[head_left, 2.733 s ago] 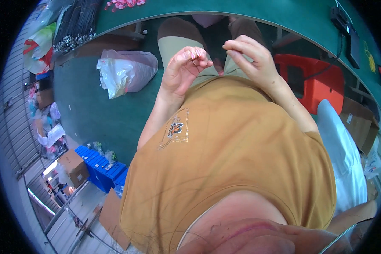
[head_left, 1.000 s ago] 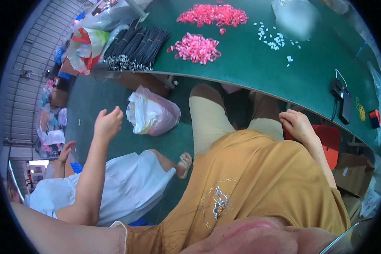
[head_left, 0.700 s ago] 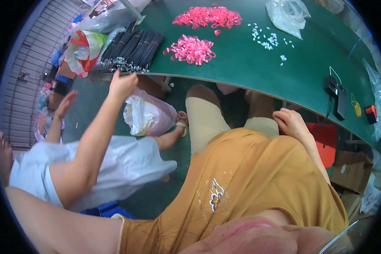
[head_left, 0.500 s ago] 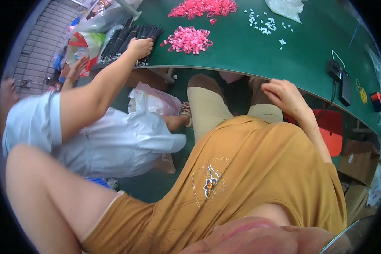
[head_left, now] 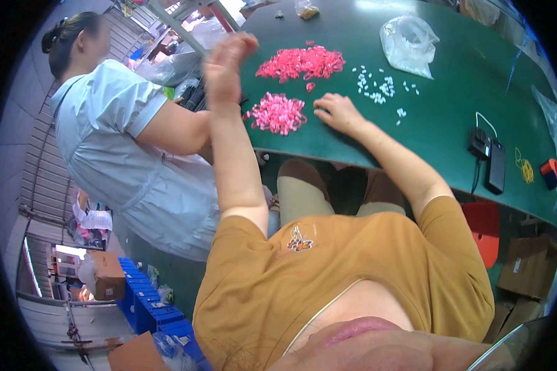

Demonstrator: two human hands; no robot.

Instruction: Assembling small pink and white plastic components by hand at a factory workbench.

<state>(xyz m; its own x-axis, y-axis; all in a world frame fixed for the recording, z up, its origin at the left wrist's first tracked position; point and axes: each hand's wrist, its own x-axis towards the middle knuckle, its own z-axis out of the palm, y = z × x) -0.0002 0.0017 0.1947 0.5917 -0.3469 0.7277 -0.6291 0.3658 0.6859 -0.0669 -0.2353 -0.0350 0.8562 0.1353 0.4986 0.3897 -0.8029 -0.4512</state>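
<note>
My left hand (head_left: 226,69) is raised at the table's left side, in front of the co-worker's arm. It is blurred, but its fingers look stretched out with nothing seen in them. My right hand (head_left: 341,114) rests near the front edge of the green table (head_left: 427,145), loosely bent, thumb and forefinger apart, holding nothing. Just left of it lies a heap of light pink plastic loops (head_left: 277,114). Beyond that spreads a larger pile of deeper pink loops (head_left: 303,63), with one small pink piece (head_left: 310,87) between. Small white pieces (head_left: 377,89) are scattered farther right.
A co-worker in a light blue dress (head_left: 124,142) stands close on my left, near a bundle of black strips (head_left: 195,98). A clear plastic bag (head_left: 408,46) lies at the back. To the right are a black device with a cable (head_left: 496,167) and yellow string (head_left: 525,168).
My left arm has swung from the lower left up to the table, and my right hand has come forward onto it. The co-worker now appears more upright. The view has shifted.
</note>
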